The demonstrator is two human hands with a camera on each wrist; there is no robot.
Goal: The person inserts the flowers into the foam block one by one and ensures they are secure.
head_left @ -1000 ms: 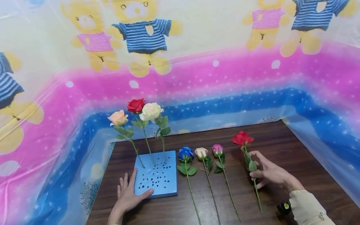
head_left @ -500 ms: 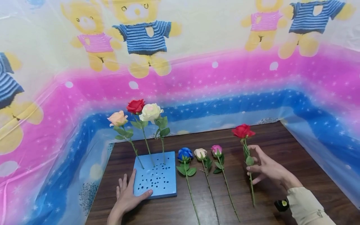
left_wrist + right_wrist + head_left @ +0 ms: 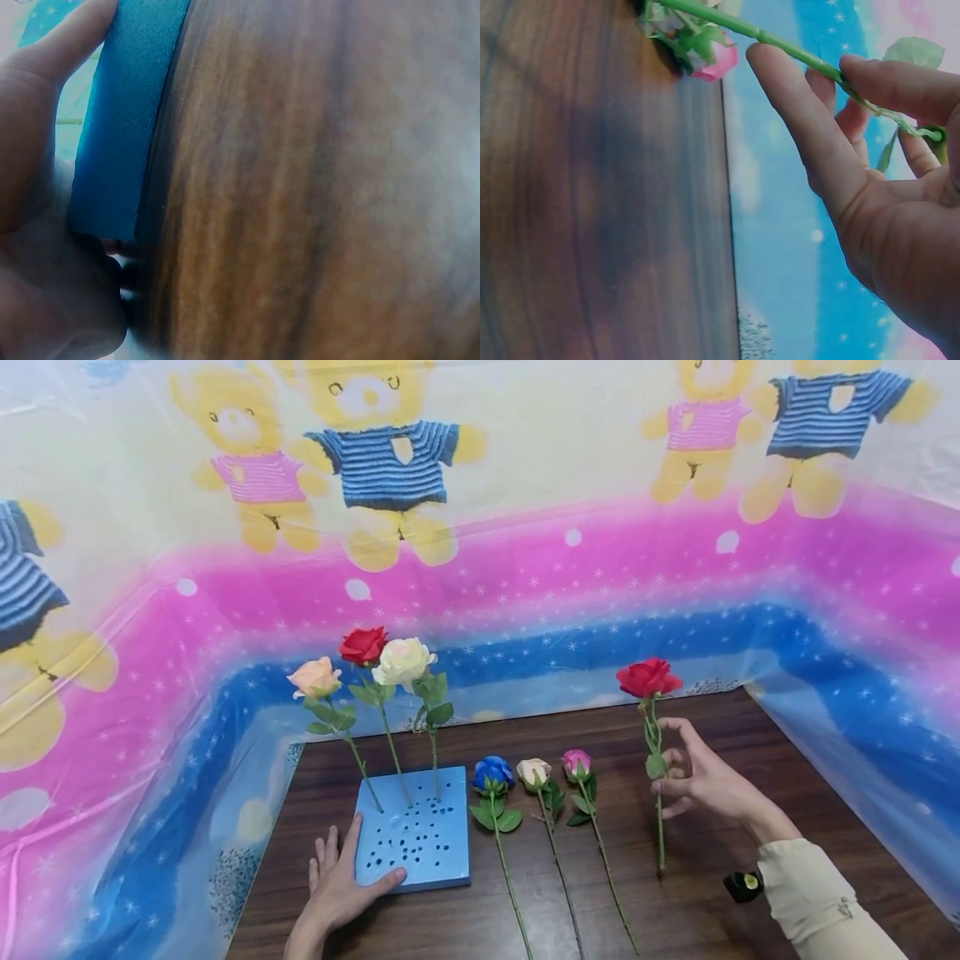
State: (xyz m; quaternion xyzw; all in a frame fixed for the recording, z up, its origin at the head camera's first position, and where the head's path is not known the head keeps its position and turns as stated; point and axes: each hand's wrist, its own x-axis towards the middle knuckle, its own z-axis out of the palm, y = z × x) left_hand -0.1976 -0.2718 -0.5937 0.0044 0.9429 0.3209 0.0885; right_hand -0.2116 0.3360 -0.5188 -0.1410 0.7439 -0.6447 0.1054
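My right hand [image 3: 712, 789] pinches the green stem of a red artificial rose [image 3: 648, 678], holding it near upright over the right part of the table. In the right wrist view, the stem [image 3: 799, 52] runs between thumb and fingers. My left hand [image 3: 333, 881] rests against the front left corner of a light-blue foam block [image 3: 450, 827] full of holes, its thumb on the block's front edge and its other fingers spread. Standing in the block are a peach rose [image 3: 315, 677], a red rose [image 3: 363, 646] and a white rose [image 3: 405, 662].
Between the block and my right hand, a blue rose [image 3: 493, 774], a cream rose [image 3: 535, 773] and a pink rose [image 3: 577, 764] lie side by side on the dark wooden table [image 3: 697, 910]. A bear-printed cloth [image 3: 525, 560] hangs behind and beside it.
My right hand has lifted the red rose and shifted it slightly left, and the stem now stands more upright. My left hand stays at the block.
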